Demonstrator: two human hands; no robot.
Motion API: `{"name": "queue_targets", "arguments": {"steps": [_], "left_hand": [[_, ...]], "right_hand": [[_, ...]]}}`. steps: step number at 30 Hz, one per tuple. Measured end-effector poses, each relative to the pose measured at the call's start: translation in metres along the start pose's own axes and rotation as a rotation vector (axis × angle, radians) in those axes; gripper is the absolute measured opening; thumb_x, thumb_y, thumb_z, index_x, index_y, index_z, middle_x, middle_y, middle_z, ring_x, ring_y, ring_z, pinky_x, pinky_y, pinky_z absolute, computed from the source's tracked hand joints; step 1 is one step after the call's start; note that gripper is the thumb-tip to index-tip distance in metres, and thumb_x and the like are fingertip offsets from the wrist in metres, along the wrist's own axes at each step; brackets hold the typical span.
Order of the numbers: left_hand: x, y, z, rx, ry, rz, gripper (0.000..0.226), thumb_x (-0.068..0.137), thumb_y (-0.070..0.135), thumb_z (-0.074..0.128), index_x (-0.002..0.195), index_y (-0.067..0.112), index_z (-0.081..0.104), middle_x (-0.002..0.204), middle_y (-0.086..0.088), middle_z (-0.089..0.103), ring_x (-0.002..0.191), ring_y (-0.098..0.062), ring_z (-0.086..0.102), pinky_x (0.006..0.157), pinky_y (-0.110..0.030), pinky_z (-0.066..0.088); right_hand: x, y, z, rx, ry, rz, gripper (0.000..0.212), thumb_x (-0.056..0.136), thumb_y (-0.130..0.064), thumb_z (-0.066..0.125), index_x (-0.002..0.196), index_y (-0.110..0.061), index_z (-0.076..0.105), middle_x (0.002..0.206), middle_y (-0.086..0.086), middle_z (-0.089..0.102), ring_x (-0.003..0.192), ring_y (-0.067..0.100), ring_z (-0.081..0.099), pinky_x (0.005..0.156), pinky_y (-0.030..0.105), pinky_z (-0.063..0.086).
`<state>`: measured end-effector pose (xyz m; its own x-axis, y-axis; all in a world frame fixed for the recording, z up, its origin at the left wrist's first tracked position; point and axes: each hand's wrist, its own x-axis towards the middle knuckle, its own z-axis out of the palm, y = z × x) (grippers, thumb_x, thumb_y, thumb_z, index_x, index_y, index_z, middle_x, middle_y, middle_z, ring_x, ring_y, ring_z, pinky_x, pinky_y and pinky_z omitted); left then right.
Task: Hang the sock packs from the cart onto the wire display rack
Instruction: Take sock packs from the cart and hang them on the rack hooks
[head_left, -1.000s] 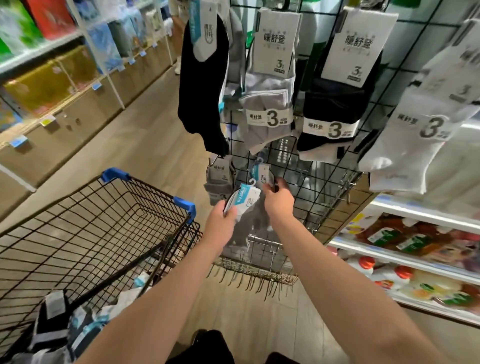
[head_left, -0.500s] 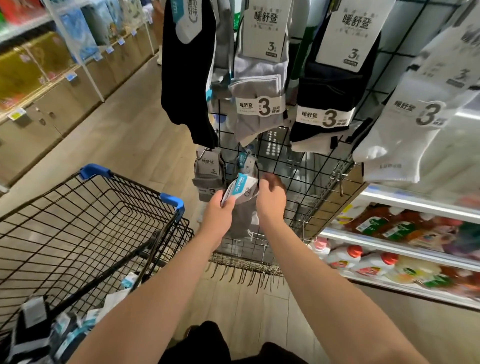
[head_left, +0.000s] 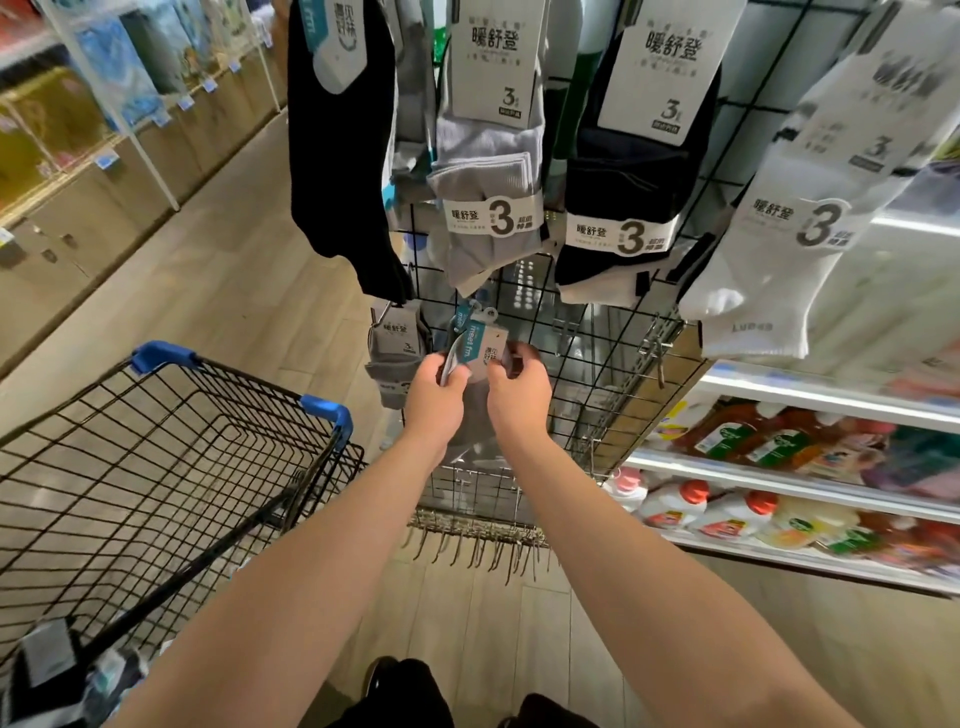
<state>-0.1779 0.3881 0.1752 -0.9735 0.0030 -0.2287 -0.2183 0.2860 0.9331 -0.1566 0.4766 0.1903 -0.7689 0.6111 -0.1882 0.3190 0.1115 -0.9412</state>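
I have the grey sock pack with the white-and-teal card header (head_left: 475, 353) pinched between both hands: my left hand (head_left: 434, 397) grips its left edge, my right hand (head_left: 517, 395) grips the right side of the card. It sits low against the black wire grid display rack (head_left: 587, 358), just right of a small grey sock pack (head_left: 397, 353) already hanging there.

The risk, as I judge it, is missing the peg. I cannot see the hook tip behind the card, so the hanger hole could slide past it and the pack would drop to the pale wood-plank floor (head_left: 234, 291) once I let go. Pushing too hard could also swing the neighbouring pack, or the larger grey three-pair pack (head_left: 488, 171) hanging above, off their hooks. The bare metal hooks (head_left: 654, 345) to the right could catch my forearm.

The black wire shopping cart with blue corner caps (head_left: 171, 358) stands to my left. Its far part looks bare; at the near left corner lie several more sock packs (head_left: 57, 670), dark and grey, partly cut off by the frame edge.
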Motion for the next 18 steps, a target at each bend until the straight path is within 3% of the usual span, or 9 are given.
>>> {"name": "queue_targets", "arguments": {"steps": [3, 6, 11, 18], "left_hand": [[0.005, 0.0, 0.002, 0.005, 0.005, -0.019, 0.012, 0.101, 0.026, 0.05, 0.108, 0.02, 0.058, 0.1, 0.004, 0.064, 0.094, -0.019, 0.058, 0.077, -0.034, 0.043], [0.011, -0.002, 0.001, 0.014, 0.016, -0.042, 0.017, 0.102, 0.024, 0.049, 0.115, 0.018, 0.057, 0.107, -0.001, 0.064, 0.097, -0.021, 0.058, 0.077, -0.033, 0.041], [0.025, -0.01, 0.004, 0.004, 0.04, -0.064, 0.015, 0.1, 0.022, 0.05, 0.115, 0.023, 0.055, 0.108, -0.001, 0.064, 0.1, -0.023, 0.059, 0.082, -0.034, 0.044], [0.042, -0.016, 0.006, -0.011, 0.057, -0.086, 0.028, 0.101, 0.018, 0.053, 0.128, 0.018, 0.056, 0.114, -0.002, 0.064, 0.102, -0.022, 0.057, 0.087, -0.033, 0.045]], "right_hand": [[0.006, 0.001, 0.002, -0.073, -0.005, -0.02, 0.03, 0.098, -0.014, 0.058, 0.128, -0.015, 0.061, 0.118, 0.006, 0.07, 0.105, 0.022, 0.066, 0.092, 0.038, 0.056], [0.012, 0.002, 0.003, -0.098, -0.021, -0.039, 0.032, 0.098, -0.007, 0.058, 0.128, -0.015, 0.061, 0.117, 0.006, 0.069, 0.105, 0.022, 0.066, 0.083, 0.029, 0.051], [0.016, 0.002, 0.011, -0.069, -0.022, -0.034, 0.038, 0.098, -0.006, 0.059, 0.135, -0.016, 0.058, 0.121, 0.003, 0.068, 0.109, 0.019, 0.065, 0.092, 0.03, 0.052], [0.029, 0.0, 0.024, -0.026, -0.01, 0.029, 0.03, 0.1, -0.011, 0.057, 0.13, -0.016, 0.059, 0.121, 0.004, 0.067, 0.111, 0.022, 0.064, 0.083, 0.025, 0.043]]}}
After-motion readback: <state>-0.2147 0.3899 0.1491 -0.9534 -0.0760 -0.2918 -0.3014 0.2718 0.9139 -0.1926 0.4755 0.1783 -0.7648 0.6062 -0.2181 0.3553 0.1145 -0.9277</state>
